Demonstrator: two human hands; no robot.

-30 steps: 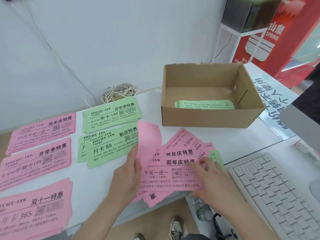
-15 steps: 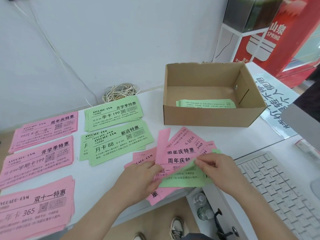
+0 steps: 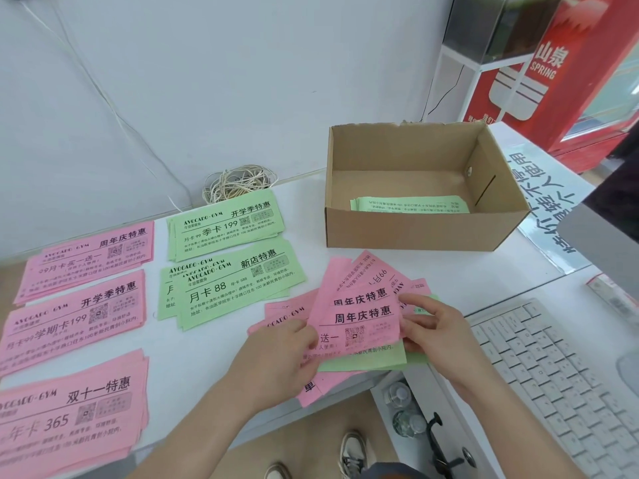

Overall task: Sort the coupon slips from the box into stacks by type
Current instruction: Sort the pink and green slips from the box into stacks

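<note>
The cardboard box stood open at the back of the desk. It held only a thin pile of green slips, lying flat on its floor near the front wall. Just in front of the box I held a fan of pink slips. My left hand pinched its left edge and my right hand pinched its right. One green slip lay under the fan. Three pink stacks and two green stacks lay sorted to the left.

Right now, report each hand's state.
Left hand: grips the fanned pink paper coupon slips.
Right hand: pinches the same slips' right edge.
</note>
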